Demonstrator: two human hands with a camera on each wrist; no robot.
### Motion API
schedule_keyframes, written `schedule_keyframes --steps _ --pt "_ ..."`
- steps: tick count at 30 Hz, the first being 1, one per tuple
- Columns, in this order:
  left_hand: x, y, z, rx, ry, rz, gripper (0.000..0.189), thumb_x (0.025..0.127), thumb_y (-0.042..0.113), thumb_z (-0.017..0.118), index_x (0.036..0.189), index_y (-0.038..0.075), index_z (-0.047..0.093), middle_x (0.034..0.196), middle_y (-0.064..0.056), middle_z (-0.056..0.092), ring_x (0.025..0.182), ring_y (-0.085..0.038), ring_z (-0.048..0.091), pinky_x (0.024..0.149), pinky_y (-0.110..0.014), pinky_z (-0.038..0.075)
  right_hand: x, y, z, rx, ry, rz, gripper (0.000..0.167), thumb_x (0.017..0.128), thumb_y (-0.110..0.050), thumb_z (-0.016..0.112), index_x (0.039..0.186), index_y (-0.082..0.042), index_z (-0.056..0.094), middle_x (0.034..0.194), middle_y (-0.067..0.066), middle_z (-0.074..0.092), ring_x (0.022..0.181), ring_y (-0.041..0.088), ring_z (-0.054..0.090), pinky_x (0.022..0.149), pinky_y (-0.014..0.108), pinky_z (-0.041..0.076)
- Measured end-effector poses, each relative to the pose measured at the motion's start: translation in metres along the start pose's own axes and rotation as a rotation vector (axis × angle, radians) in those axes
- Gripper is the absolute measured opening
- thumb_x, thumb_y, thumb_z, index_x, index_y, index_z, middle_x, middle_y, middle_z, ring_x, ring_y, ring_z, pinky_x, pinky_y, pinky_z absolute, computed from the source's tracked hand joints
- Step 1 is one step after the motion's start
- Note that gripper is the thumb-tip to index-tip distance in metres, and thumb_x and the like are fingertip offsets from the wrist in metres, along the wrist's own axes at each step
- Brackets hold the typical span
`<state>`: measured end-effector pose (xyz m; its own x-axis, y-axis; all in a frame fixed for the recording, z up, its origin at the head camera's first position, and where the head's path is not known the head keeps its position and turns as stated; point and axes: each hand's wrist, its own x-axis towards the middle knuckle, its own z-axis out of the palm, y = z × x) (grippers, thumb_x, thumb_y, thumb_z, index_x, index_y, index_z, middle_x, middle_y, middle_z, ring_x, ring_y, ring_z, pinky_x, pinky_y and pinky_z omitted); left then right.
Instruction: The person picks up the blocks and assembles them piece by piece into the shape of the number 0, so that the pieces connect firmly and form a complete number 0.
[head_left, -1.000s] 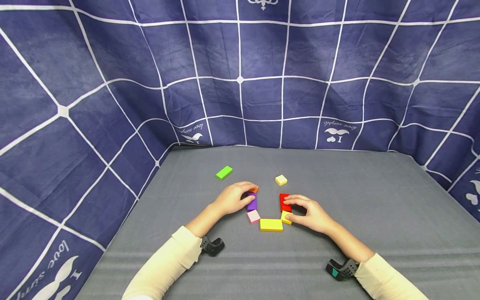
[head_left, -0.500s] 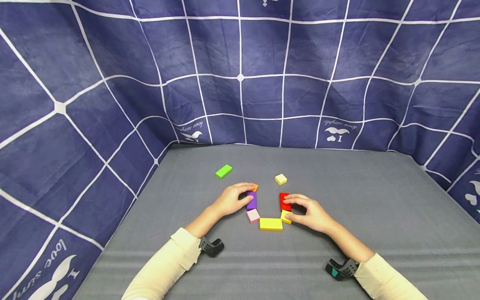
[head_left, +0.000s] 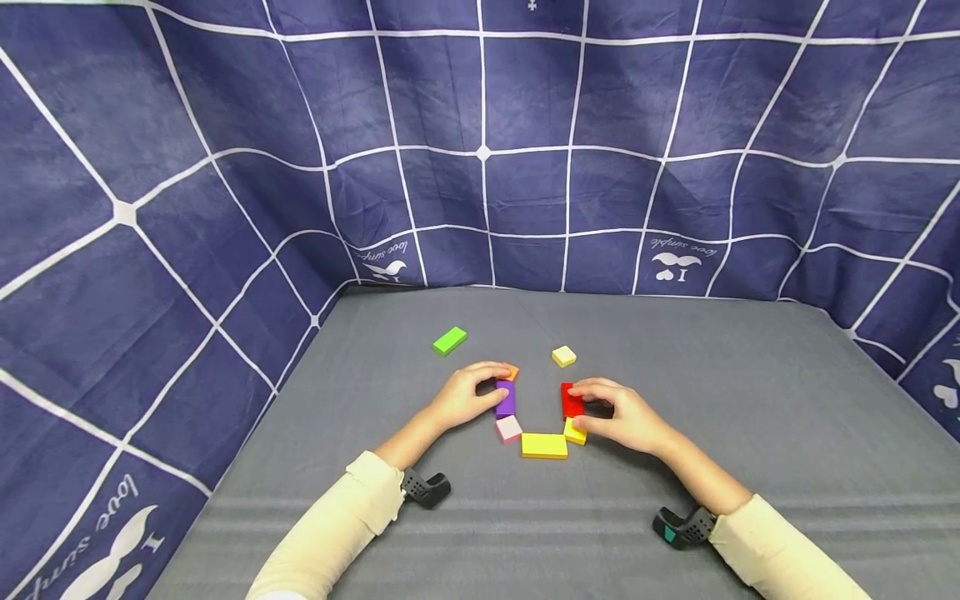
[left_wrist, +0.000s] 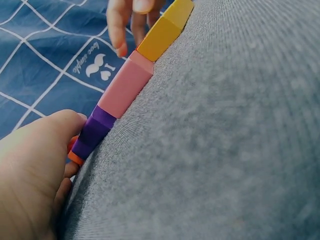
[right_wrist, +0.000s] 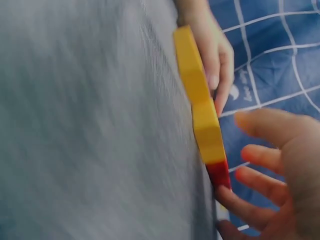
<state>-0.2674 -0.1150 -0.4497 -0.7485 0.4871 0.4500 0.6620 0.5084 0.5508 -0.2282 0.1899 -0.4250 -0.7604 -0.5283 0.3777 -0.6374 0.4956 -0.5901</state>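
My left hand point(head_left: 467, 398) rests over a purple oblong block point(head_left: 506, 402) and a small orange block point(head_left: 512, 372) behind it. Its thumb lies on the purple block and its curled fingers reach the orange one. My right hand point(head_left: 628, 418) hovers at a red oblong block point(head_left: 572, 400) and a small yellow square block point(head_left: 575, 431). In the right wrist view its fingers point(right_wrist: 260, 186) are spread, one fingertip right at the red block, the thumb apart from the yellow pieces. A pink square block point(head_left: 508, 429) and a yellow oblong block point(head_left: 544, 446) join the U-shaped row.
A green oblong block point(head_left: 450, 341) lies at the back left, and a pale yellow square block point(head_left: 564, 356) lies behind the gap between the two sides. Grey cloth point(head_left: 712, 358) covers the table. A blue checked curtain point(head_left: 420, 192) borders the back and sides.
My right hand has lifted slightly, its thumb and fingers easing off the red and yellow blocks. My left fingers have shifted slightly, showing more of the orange block.
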Motion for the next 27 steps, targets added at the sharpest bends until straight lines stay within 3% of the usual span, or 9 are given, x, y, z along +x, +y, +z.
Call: schedule_keyframes --steps 4,15,27 --pt "-0.001 -0.002 0.001 0.003 0.004 0.002 0.034 0.087 0.017 0.072 0.119 0.005 0.069 0.122 -0.008 0.066 0.117 -0.022 0.058 0.102 -0.036 0.041 0.013 0.002 -0.008 -0.005 -0.02 0.038 0.036 0.083 -0.016 0.076 0.116 -0.003 0.068 0.115 0.009 0.065 0.097 0.027 0.065 0.079 0.042 0.052" --pt "0.0 -0.002 0.0 -0.004 0.008 0.004 0.034 0.087 0.018 0.071 0.119 0.005 0.069 0.122 -0.008 0.066 0.118 -0.022 0.058 0.103 -0.034 0.04 0.058 0.017 -0.022 -0.065 0.003 0.166 0.033 0.086 -0.014 0.071 0.114 0.003 0.067 0.111 0.019 0.066 0.1 0.033 0.062 0.081 0.049 0.05" --pt "0.0 -0.001 -0.001 -0.011 0.0 0.004 0.035 0.088 0.018 0.071 0.119 0.004 0.068 0.122 -0.009 0.065 0.118 -0.023 0.058 0.103 -0.035 0.04 0.098 0.026 -0.015 -0.152 -0.063 0.339 0.037 0.087 -0.022 0.066 0.112 0.006 0.067 0.1 0.018 0.069 0.094 0.032 0.064 0.08 0.044 0.051"
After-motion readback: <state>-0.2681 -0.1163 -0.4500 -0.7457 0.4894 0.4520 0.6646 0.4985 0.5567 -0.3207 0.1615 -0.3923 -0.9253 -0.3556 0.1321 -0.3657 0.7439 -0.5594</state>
